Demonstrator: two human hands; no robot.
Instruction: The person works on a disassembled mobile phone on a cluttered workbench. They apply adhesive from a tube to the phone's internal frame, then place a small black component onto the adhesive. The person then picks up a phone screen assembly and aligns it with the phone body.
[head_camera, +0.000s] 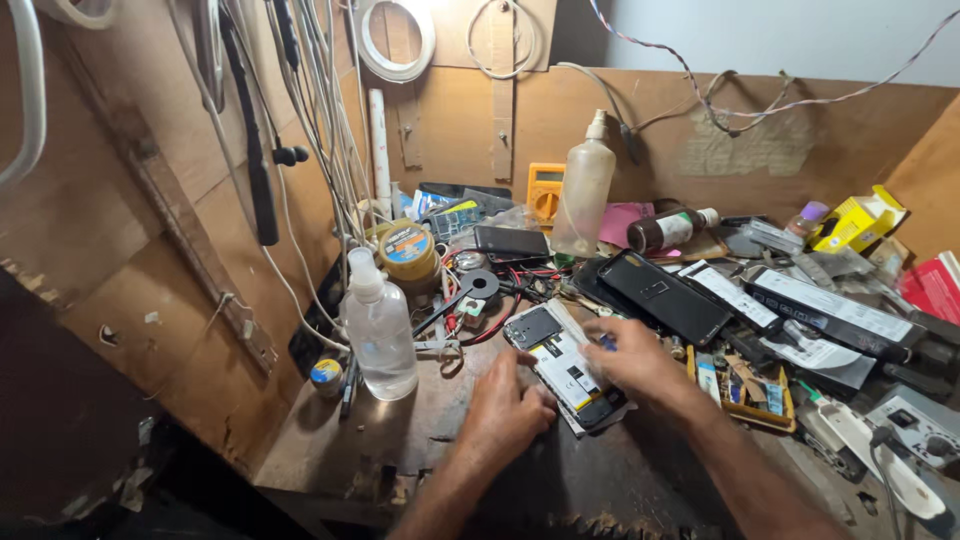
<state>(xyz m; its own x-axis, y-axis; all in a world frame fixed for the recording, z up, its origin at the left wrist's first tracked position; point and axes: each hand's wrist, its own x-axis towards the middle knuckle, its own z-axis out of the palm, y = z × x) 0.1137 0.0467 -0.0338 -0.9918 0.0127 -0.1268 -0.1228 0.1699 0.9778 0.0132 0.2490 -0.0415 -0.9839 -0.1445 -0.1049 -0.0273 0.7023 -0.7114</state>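
Beside the opened phone (563, 368): two clear plastic bottles (380, 330), one brown bottle (668, 229), one yellow multimeter (545, 195), two hands (505, 415).

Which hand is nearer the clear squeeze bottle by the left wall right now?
Left. The left hand rests at the opened phone's near edge, just right of the clear bottle. The right hand lies over the phone's far side, farther from the bottle.

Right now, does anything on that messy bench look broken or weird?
Yes. The phone under the left hand and right hand has its back off, so its insides show. A brown bottle lies on its side behind it. The bench front edge looks chipped and ragged.
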